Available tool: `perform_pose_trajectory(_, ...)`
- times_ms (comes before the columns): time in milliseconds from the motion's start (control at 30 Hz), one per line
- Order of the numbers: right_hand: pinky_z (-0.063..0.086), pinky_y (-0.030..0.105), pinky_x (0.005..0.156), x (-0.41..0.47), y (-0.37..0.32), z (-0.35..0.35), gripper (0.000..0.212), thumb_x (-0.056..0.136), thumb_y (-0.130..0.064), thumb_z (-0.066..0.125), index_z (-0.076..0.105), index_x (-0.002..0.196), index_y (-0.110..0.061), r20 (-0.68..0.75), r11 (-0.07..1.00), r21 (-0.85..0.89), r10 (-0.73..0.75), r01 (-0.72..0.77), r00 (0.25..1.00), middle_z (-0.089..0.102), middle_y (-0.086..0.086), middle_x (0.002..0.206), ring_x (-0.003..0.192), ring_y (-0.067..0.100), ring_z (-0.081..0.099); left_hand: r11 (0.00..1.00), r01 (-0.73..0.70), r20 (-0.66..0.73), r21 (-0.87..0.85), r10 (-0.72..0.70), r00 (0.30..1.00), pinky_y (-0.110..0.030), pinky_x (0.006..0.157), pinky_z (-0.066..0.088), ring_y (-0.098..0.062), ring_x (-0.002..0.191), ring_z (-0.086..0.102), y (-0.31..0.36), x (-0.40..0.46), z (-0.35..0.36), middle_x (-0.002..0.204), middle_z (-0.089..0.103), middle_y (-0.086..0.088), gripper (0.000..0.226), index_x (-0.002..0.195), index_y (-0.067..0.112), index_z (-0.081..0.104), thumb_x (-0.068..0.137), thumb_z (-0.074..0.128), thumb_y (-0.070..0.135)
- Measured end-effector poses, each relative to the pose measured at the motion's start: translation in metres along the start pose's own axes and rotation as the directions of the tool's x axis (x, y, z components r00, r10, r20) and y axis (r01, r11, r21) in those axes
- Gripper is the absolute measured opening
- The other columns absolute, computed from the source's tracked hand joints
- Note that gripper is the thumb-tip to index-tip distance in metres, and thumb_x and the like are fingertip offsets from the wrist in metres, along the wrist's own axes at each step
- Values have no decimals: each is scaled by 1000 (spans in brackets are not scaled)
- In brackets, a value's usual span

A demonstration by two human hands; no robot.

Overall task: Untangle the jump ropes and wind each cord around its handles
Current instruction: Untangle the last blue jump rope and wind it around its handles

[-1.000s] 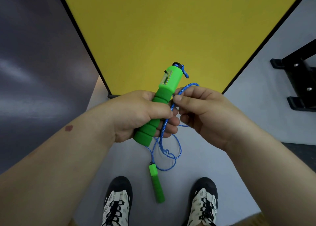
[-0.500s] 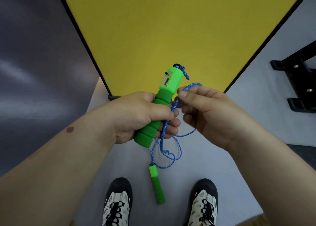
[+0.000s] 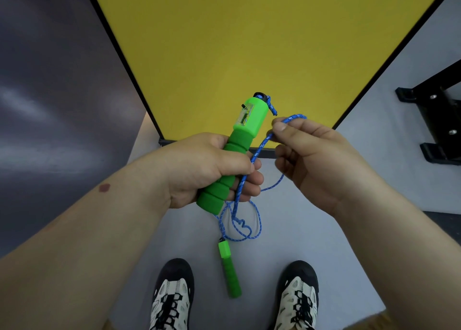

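Observation:
My left hand (image 3: 207,167) grips a bright green foam jump-rope handle (image 3: 237,145) that points up and away, its counter window facing me. A thin blue cord (image 3: 252,160) leaves the handle's top, runs down past my left fingers and loops below them. My right hand (image 3: 314,160) pinches a bend of this cord between thumb and forefinger, just right of the handle. The second green handle (image 3: 229,271) dangles from the cord above the floor, between my shoes.
A yellow mat (image 3: 249,43) with a black border lies ahead on the grey floor (image 3: 287,230). A black metal frame (image 3: 439,115) stands at the right. My two shoes (image 3: 172,297) are at the bottom.
My right hand has drawn its pinched bend of cord up and to the right, away from the handle. The left hand holds the handle still.

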State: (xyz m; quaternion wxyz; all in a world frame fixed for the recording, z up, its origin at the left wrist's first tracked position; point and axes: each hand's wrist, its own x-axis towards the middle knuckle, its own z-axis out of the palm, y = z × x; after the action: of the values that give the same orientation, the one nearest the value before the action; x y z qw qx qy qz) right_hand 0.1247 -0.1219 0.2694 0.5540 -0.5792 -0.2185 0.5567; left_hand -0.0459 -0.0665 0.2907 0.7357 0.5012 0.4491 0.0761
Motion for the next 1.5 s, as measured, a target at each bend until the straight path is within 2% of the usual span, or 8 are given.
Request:
perform_pose_trajectory(167,46,24,60,-5,4,6,6,88,-10,71,72,83,-14,168,988,-149,75,-50,983,66,4,74,61,10,55,1000,-7,28,4,7,1000,-36,76,61,-24,74,71,-1,1,-1,80,70,-11,7,98,4,63,95,57,3)
perform_pose_trajectory(533,49,24,62,2,-1,0,4,91,-14,70,73,93,-13,-79,998,-8,-65,65,995,67,5,86,63,11,55,1000,-1,19,3,1,1000,-35,73,63,-24,72,71,0,-1,0,81,71,-14,5,95,2,63,95,58,1)
perform_pose_trajectory(667,48,23,60,-3,2,3,6,91,-16,69,71,94,-11,59,999,-39,15,-13,998,68,2,79,61,10,55,1000,-9,3,1,9,1000,-33,71,63,-23,72,72,0,-1,0,80,71,-13,6,95,3,64,95,58,1)
perform_pose_trajectory(800,46,23,58,-6,4,8,15,90,-10,69,72,77,-17,150,991,-134,38,-17,988,67,0,73,60,10,54,1000,-12,13,1,12,1000,-34,72,62,-24,74,72,1,0,-2,81,71,-12,6,97,4,64,95,59,2)
perform_pose_trajectory(1167,49,26,63,2,1,1,5,92,-14,70,74,92,-14,-128,997,-15,-77,75,989,67,4,86,63,12,54,1000,-3,3,1,3,1000,-36,74,62,-23,71,70,1,-2,0,82,70,-14,4,93,4,62,94,59,1)
perform_pose_trajectory(1300,47,24,60,0,4,3,7,90,-16,71,73,96,-13,-4,999,-50,-6,6,1000,69,3,86,62,10,54,1000,-5,-12,8,5,1000,-34,72,63,-23,72,72,1,-1,-1,82,71,-13,4,95,3,64,94,60,2)
perform_pose_trajectory(1400,45,22,55,-5,5,7,3,90,-14,69,72,89,-13,100,993,-116,47,-35,994,64,-2,72,60,9,52,1000,-5,-7,8,5,1000,-34,74,62,-23,72,71,1,-1,0,82,71,-13,6,95,4,64,95,59,2)
perform_pose_trajectory(1500,45,22,56,-5,5,7,7,90,-13,69,72,84,-15,79,993,-114,23,-13,997,65,-2,73,59,9,52,1000,-3,-5,8,3,1000,-36,75,62,-23,72,71,1,-2,0,82,71,-13,5,94,4,64,94,59,2)
